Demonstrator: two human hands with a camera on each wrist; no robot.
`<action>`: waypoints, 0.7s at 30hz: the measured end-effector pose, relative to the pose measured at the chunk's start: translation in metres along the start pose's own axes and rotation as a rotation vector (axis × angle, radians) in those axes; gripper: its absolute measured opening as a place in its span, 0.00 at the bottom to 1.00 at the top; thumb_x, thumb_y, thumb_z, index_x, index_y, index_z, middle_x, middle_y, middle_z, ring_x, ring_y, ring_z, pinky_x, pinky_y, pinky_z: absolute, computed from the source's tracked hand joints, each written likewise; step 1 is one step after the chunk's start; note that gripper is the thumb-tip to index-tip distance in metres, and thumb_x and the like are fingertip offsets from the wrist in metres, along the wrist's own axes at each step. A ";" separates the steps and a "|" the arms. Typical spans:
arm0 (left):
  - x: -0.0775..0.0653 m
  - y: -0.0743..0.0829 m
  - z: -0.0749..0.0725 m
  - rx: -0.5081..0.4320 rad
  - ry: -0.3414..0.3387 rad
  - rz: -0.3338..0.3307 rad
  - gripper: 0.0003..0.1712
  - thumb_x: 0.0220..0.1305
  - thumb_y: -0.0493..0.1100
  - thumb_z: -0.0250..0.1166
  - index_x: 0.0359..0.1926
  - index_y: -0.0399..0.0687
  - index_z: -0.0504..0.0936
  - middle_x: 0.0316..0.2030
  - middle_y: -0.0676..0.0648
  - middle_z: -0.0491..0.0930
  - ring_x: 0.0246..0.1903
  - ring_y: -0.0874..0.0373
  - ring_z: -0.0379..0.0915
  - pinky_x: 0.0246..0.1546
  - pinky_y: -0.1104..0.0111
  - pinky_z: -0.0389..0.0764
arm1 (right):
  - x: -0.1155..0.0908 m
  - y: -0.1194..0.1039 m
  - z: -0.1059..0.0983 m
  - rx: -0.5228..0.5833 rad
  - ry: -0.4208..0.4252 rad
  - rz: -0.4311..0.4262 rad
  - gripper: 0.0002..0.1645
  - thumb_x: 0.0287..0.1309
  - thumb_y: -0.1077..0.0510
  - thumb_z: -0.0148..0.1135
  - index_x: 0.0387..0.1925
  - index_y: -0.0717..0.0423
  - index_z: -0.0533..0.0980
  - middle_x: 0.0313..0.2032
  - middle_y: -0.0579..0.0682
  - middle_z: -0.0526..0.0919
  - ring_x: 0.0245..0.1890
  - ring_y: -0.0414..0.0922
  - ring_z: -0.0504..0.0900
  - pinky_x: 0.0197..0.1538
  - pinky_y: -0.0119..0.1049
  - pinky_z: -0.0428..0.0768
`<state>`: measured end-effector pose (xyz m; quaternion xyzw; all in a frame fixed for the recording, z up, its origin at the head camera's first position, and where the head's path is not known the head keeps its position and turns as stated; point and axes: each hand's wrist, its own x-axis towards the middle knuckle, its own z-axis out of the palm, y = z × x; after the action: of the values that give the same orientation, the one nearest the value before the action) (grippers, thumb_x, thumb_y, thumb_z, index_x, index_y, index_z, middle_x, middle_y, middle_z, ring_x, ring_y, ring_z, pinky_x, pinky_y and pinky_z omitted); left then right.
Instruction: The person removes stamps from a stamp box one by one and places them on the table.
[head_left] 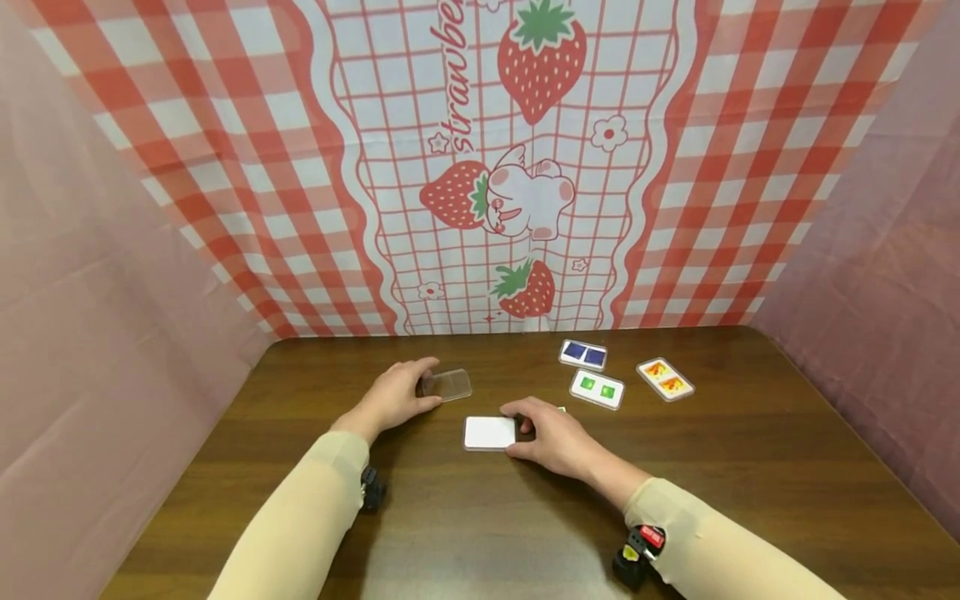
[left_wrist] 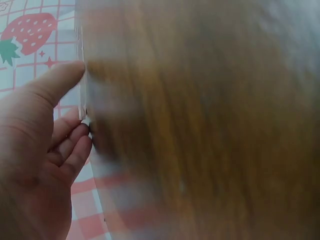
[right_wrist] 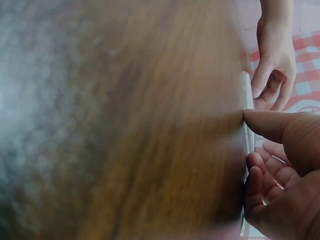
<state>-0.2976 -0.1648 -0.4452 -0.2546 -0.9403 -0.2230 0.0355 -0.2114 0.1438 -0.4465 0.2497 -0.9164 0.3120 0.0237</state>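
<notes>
My left hand (head_left: 393,393) is around the near end of a clear rectangular plastic cover (head_left: 454,384), thumb on one long edge and fingers on the other. In the left wrist view the cover (left_wrist: 82,90) shows edge-on, low over the wood, between the thumb (left_wrist: 70,75) and fingers. With its thumb and fingers my right hand (head_left: 557,439) grips the right end of a blank white card in a clear case (head_left: 489,433). This white card (right_wrist: 247,92) appears as a thin strip at the tabletop in the right wrist view. My palm hides part of it.
Beyond my right hand lie a card with two blue squares (head_left: 583,354), one with two green pictures (head_left: 597,389) and one with orange pictures (head_left: 665,379). A sliver of another card (head_left: 562,409) peeks out behind that hand. A strawberry-print cloth (head_left: 517,200) hangs behind the brown table (head_left: 480,533).
</notes>
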 end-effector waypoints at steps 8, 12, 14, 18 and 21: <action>-0.009 0.003 -0.005 -0.056 0.002 -0.019 0.35 0.69 0.50 0.80 0.71 0.41 0.79 0.55 0.42 0.89 0.54 0.44 0.85 0.63 0.45 0.79 | 0.001 0.002 -0.001 0.007 -0.015 0.011 0.32 0.59 0.58 0.85 0.63 0.58 0.84 0.43 0.45 0.84 0.41 0.39 0.79 0.41 0.37 0.77; -0.013 0.012 -0.005 -0.077 -0.005 0.016 0.35 0.68 0.49 0.81 0.70 0.41 0.80 0.54 0.44 0.88 0.54 0.48 0.85 0.59 0.49 0.83 | -0.001 0.002 -0.002 0.001 -0.022 0.021 0.32 0.60 0.57 0.85 0.64 0.57 0.83 0.44 0.44 0.84 0.41 0.39 0.79 0.42 0.37 0.77; -0.016 0.018 -0.006 -0.081 -0.015 0.035 0.35 0.68 0.49 0.81 0.70 0.41 0.80 0.54 0.45 0.88 0.54 0.49 0.84 0.58 0.50 0.83 | -0.001 0.001 -0.001 0.005 -0.022 0.018 0.32 0.60 0.56 0.85 0.64 0.57 0.83 0.44 0.44 0.84 0.41 0.39 0.79 0.42 0.37 0.77; -0.021 0.029 -0.006 -0.085 -0.037 0.074 0.36 0.67 0.49 0.82 0.70 0.42 0.80 0.53 0.47 0.87 0.54 0.51 0.83 0.58 0.51 0.84 | 0.000 0.007 0.002 0.047 -0.014 0.003 0.32 0.59 0.57 0.86 0.63 0.58 0.83 0.43 0.46 0.83 0.40 0.41 0.79 0.41 0.39 0.78; -0.024 0.036 -0.007 -0.095 -0.049 0.099 0.36 0.68 0.49 0.81 0.71 0.42 0.80 0.54 0.48 0.87 0.55 0.52 0.83 0.58 0.51 0.84 | 0.002 0.020 0.008 0.063 0.016 -0.043 0.33 0.58 0.57 0.86 0.63 0.59 0.83 0.43 0.46 0.83 0.39 0.41 0.79 0.40 0.39 0.78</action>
<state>-0.2591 -0.1515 -0.4292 -0.3073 -0.9156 -0.2590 0.0114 -0.2214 0.1521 -0.4640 0.2674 -0.9004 0.3420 0.0298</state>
